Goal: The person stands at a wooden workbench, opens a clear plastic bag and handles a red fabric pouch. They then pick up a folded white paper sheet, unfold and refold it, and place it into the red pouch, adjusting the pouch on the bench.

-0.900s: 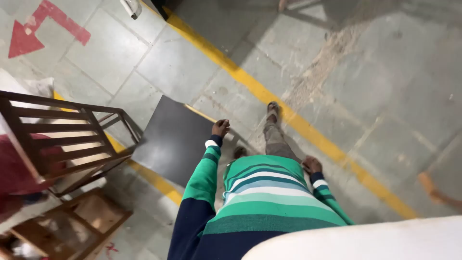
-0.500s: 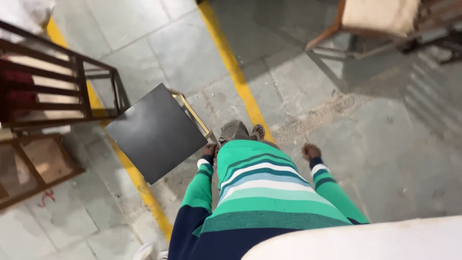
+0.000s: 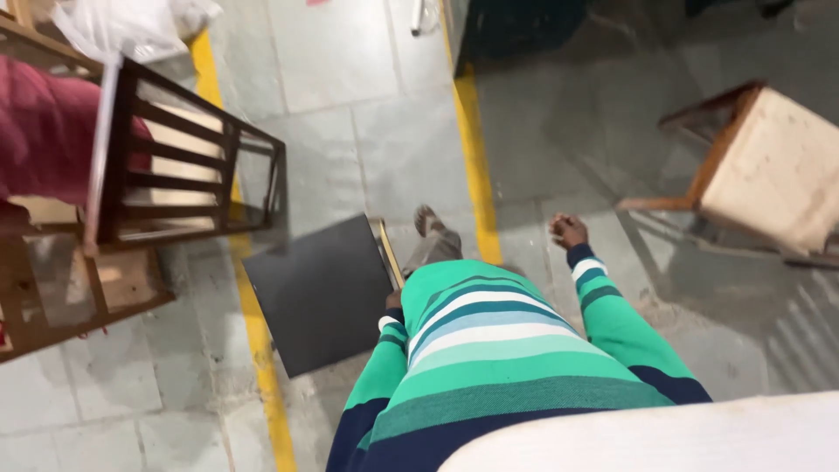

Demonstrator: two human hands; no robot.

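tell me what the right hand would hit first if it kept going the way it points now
The right hand is a loose fist aimed forward and down. Straight on lies only bare grey floor; the cushioned stool sits off to its right, though depth is unclear.

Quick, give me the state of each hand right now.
Left hand: mostly hidden behind the sleeve, carrying the dark flat board by its edge.
Right hand: loosely closed, holding nothing, swinging free.

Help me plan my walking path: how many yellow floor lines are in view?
2: one yellow line runs on the left, partly under the dark panel; another runs up the middle. More may lie out of view.
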